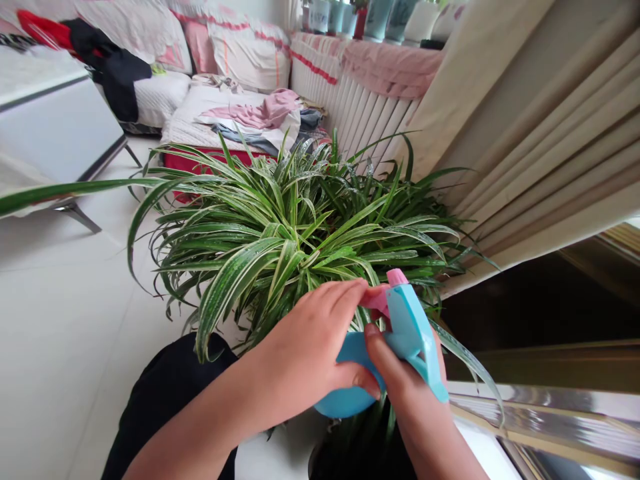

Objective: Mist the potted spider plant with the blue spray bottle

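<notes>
A blue spray bottle (410,320) with a pink nozzle and pink trigger is held in front of a large spider plant (285,227). My right hand (400,373) is wrapped around the neck of the bottle, just below the sprayer head. My left hand (330,333) lies around the bottle's round body, thumb low on its side and fingers over the far side near the trigger. Those far fingertips are partly hidden. Water drops shine on several of the plant's striped leaves.
A curtain (500,167) hangs at the right, beside a window frame (550,407). Behind the plant are a radiator (350,107) and a sofa with pink clothes (260,110). A white table (55,127) stands at the left on the tiled floor (60,333).
</notes>
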Demonstrator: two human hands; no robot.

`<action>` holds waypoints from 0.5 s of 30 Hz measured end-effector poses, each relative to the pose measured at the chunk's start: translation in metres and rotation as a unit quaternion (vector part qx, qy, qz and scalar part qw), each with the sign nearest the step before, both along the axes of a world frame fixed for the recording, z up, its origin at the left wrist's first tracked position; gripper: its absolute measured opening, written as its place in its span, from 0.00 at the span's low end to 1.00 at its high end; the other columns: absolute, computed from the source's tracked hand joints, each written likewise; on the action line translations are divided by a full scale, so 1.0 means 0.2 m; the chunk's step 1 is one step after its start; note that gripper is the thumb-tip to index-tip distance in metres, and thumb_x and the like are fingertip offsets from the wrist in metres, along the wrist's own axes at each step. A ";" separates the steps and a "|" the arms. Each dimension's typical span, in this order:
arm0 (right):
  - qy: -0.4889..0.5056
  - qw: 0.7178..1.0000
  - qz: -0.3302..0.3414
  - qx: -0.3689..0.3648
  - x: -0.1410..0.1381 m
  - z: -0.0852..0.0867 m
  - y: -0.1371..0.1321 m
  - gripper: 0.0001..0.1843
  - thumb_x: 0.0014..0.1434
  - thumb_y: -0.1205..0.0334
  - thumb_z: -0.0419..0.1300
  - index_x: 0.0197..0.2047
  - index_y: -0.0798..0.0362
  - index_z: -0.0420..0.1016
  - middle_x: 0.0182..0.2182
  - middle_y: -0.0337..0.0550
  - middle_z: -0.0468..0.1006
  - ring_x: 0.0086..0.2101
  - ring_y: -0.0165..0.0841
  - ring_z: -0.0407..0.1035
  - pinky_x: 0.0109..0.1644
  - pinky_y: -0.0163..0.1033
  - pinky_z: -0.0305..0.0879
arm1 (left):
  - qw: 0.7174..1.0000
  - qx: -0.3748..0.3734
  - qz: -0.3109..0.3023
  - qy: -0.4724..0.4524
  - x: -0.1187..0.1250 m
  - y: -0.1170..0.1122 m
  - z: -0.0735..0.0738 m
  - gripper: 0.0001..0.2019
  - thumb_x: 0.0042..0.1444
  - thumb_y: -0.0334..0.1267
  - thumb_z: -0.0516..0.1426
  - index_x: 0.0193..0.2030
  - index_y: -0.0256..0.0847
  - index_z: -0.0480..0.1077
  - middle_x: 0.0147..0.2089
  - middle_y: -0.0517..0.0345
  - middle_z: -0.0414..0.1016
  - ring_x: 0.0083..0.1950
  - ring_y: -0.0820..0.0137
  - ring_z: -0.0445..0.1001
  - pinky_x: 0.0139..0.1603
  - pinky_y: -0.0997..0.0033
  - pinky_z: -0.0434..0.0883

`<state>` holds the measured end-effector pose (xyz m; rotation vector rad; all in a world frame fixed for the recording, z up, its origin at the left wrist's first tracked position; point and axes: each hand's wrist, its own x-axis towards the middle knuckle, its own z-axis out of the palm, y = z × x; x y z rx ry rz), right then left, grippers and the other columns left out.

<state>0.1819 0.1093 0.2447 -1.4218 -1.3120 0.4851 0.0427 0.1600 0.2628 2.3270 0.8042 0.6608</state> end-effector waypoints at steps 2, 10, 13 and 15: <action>-0.007 1.000 0.010 -0.003 -0.01 0.01 -0.01 0.23 0.56 0.67 0.57 0.55 0.47 0.72 0.50 0.44 0.79 0.47 0.40 0.76 0.53 0.45 0.74 | 1.000 -0.015 0.011 0.007 0.02 -0.01 0.00 0.50 0.40 0.48 0.71 0.67 0.35 0.53 0.69 0.34 0.59 0.71 0.50 0.57 0.69 0.45 0.61; -0.047 0.997 0.056 0.006 0.02 0.03 -0.02 0.27 0.58 0.67 0.59 0.61 0.46 0.68 0.52 0.45 0.78 0.51 0.42 0.75 0.54 0.46 0.75 | 0.997 -0.070 0.004 -0.011 0.09 -0.05 -0.06 0.66 0.30 0.55 0.71 0.71 0.32 0.40 0.73 0.23 0.44 0.73 0.36 0.42 0.67 0.25 0.50; -0.042 0.998 0.048 -0.007 0.03 0.04 -0.02 0.21 0.59 0.65 0.59 0.56 0.47 0.71 0.52 0.45 0.79 0.49 0.41 0.76 0.53 0.44 0.75 | 0.997 -0.069 0.001 -0.030 0.11 -0.07 -0.08 0.68 0.27 0.55 0.72 0.71 0.35 0.40 0.73 0.23 0.44 0.73 0.34 0.41 0.67 0.23 0.47; -0.035 0.998 0.045 -0.013 0.03 0.05 -0.03 0.16 0.59 0.64 0.59 0.52 0.48 0.73 0.50 0.46 0.79 0.48 0.41 0.77 0.51 0.42 0.76 | 0.996 -0.076 0.005 -0.037 0.12 -0.08 -0.09 0.68 0.28 0.53 0.72 0.72 0.36 0.38 0.73 0.23 0.44 0.73 0.34 0.41 0.66 0.22 0.48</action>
